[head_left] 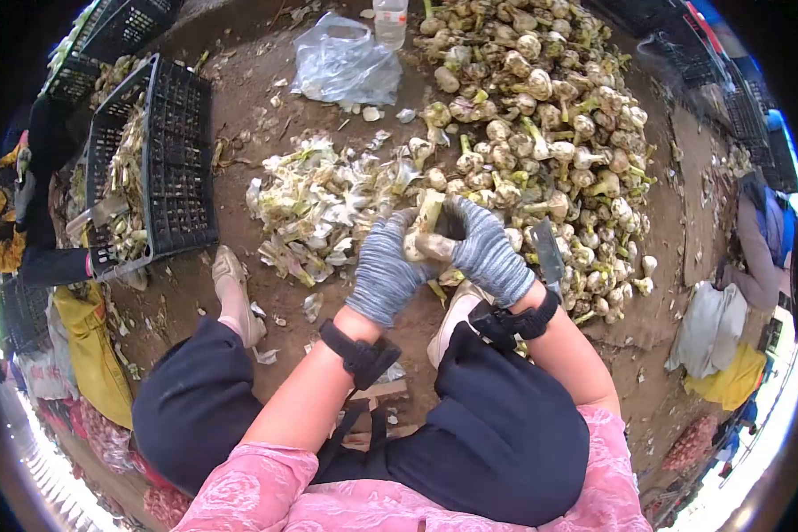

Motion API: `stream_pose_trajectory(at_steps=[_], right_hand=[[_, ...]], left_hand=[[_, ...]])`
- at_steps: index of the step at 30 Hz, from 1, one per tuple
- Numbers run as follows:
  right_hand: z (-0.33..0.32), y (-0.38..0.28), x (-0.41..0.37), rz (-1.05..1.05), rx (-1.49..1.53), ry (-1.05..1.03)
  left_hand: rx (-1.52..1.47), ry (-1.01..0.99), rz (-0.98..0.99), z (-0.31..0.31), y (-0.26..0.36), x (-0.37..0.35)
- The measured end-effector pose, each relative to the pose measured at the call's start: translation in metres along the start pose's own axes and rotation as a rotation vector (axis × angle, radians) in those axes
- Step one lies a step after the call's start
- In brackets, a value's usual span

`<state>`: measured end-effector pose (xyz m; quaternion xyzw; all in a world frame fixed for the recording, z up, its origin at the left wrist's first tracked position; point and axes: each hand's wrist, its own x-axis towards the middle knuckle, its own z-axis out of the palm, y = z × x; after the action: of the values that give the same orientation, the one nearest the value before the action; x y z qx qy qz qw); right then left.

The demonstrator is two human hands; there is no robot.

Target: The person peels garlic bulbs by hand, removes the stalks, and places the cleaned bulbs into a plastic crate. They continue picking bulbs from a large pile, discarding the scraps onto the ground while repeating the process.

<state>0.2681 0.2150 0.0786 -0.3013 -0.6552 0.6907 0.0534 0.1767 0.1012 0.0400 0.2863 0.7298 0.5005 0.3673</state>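
Observation:
Close in front of me, my left hand (388, 266), in a grey knitted glove, is closed on a garlic bulb (430, 211) with a thick, pale stem pointing up. My right hand (492, 248), gloved alike, is curled with its thumb side against the same bulb. A dark, flat knife blade (548, 253) juts out past the outer side of the right hand, which appears to grip its hidden handle. Just beyond my hands lies a heap of pale skins and cut stems (324, 199). A large pile of untrimmed garlic bulbs (550, 133) spreads behind and to the right.
At left stands a black plastic crate (179, 160) with stalks in it; beside it a person's gloved hand (25, 195) shows. A clear plastic bag (346, 66) and a bottle (390, 25) are at the back. Another person's sleeve (758, 244) shows at right.

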Motion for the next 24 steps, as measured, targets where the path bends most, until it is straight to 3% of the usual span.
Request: stream_pose_trajectory(at_steps=[3, 5, 7, 9, 10, 17, 19, 21, 22, 24], right_hand=[[0.009, 0.003, 0.013, 0.053, 0.005, -0.044], [0.013, -0.006, 0.019, 0.104, 0.097, -0.127], [0.017, -0.01, 0.024, 0.132, 0.149, -0.17], [0.021, -0.009, 0.031, 0.141, 0.154, -0.202], [0.024, -0.009, 0.035, 0.143, 0.165, -0.237], [0.035, -0.02, 0.053, 0.194, 0.082, -0.373], [0.036, -0.008, 0.055, 0.144, 0.072, -0.363], [0.038, -0.004, 0.056, -0.065, -0.129, -0.258], [0.034, -0.015, 0.057, -0.277, -0.485, -0.282], [0.037, -0.008, 0.058, -0.2, -0.349, -0.245]], left_hand=[[0.023, 0.049, -0.019, -0.014, 0.001, 0.001], [0.1, 0.064, 0.082, -0.022, -0.006, 0.003], [0.024, 0.05, 0.082, -0.029, -0.007, 0.004], [-0.43, -0.061, -0.045, -0.038, 0.0, 0.003], [-0.517, -0.154, -0.118, -0.047, 0.004, 0.004], [-0.627, -0.13, -0.078, -0.076, -0.003, -0.001], [-0.652, -0.127, -0.112, -0.079, -0.007, -0.003], [-0.572, -0.077, -0.073, -0.082, -0.011, -0.004], [-0.572, -0.077, -0.073, -0.083, -0.014, -0.004], [-0.747, -0.098, -0.142, -0.085, -0.014, -0.003]])
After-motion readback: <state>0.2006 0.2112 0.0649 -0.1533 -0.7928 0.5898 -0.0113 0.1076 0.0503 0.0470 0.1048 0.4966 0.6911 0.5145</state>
